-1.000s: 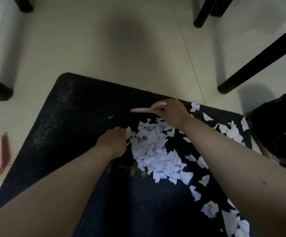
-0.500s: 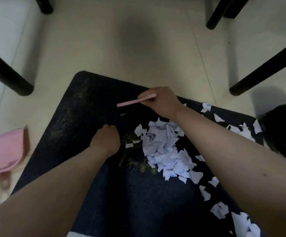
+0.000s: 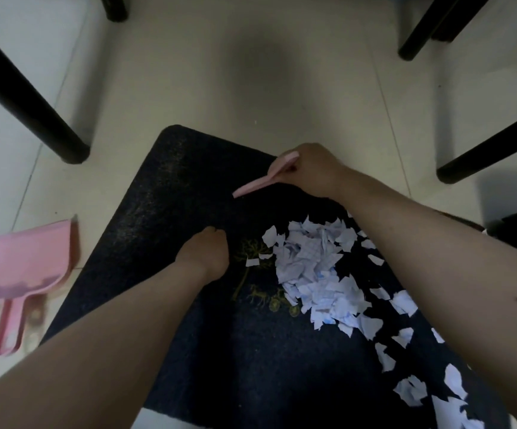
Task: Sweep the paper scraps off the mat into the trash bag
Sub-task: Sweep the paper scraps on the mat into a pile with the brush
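The right hand (image 3: 311, 170) has drawn its pink brush (image 3: 263, 181) back to the frame's upper middle, clear of the paper scraps (image 3: 316, 274), so another stroke looks due. Its fingers curl round the handle. The left hand (image 3: 206, 255) is a fist pressed on the mat (image 3: 170, 196), holding nothing. Scraps lie piled centre-right, trailing lower right.
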### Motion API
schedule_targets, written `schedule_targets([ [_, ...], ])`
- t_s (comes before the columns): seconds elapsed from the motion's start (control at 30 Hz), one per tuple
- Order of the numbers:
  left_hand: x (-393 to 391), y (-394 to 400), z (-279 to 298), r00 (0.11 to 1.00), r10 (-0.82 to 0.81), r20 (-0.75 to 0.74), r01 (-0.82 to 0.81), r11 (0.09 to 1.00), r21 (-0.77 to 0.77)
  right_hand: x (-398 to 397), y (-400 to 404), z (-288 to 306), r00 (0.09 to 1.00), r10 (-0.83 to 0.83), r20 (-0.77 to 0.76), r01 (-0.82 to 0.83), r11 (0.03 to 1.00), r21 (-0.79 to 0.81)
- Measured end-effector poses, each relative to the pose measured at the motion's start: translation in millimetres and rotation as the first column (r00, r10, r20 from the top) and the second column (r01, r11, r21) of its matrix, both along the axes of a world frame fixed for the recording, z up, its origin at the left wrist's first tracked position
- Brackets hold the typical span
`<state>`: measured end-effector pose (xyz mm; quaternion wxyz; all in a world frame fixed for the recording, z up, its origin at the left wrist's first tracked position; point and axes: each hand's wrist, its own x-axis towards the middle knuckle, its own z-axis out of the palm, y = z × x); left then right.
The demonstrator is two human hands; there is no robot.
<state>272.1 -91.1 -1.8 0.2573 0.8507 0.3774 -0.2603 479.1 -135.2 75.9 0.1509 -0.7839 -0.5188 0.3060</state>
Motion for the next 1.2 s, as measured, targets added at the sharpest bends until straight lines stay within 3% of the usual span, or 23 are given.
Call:
schedule_targets([
  [0.1, 0, 0, 2, 1.0, -0.005, -0.011, 0.005, 1.0, -0.008, -18, 2, -19, 1.0, 0.023, 0.014, -0.023, 1.0, 0.011],
  [0.37, -9, 3, 2, 0.999, -0.04, 0.016, 0.04, 0.998, -0.042, -10, -35, 5, 0.974, 0.225, 0.02, -0.213, 0.945, -0.249],
  [0.47, -10, 3, 7, 0.998, -0.052, 0.033, 0.054, 0.997, -0.054, -8, -47, 24, 0.994, 0.108, 0.03, -0.103, 0.985, -0.14],
  [0.57, -10, 2, 10, 0.998, -0.066, 0.018, 0.067, 0.996, -0.063, -25, -42, 29, 0.985, -0.168, 0.036, 0.168, 0.986, -0.013],
  [0.67, -13, 2, 9, 0.996, -0.085, -0.032, 0.083, 0.995, -0.06, -61, -35, 12, 0.845, -0.513, -0.152, 0.519, 0.855, -0.003],
  [0.73, -14, 4, 10, 0.994, -0.09, -0.063, 0.087, 0.995, -0.053, -92, -39, -8, 0.733, -0.639, -0.234, 0.649, 0.76, -0.041],
  [0.9, -15, 1, 14, 0.992, -0.11, -0.061, 0.107, 0.993, -0.049, -136, -63, -46, 0.542, -0.738, -0.402, 0.755, 0.637, -0.153],
  [1.07, -20, 3, 11, 0.991, -0.118, -0.059, 0.114, 0.991, -0.063, -117, -79, -40, 0.635, -0.739, -0.226, 0.764, 0.644, 0.041],
  [1.2, -22, 7, 12, 0.993, -0.108, -0.043, 0.104, 0.992, -0.075, -99, -72, -18, 0.61, -0.756, -0.236, 0.792, 0.57, 0.219],
])
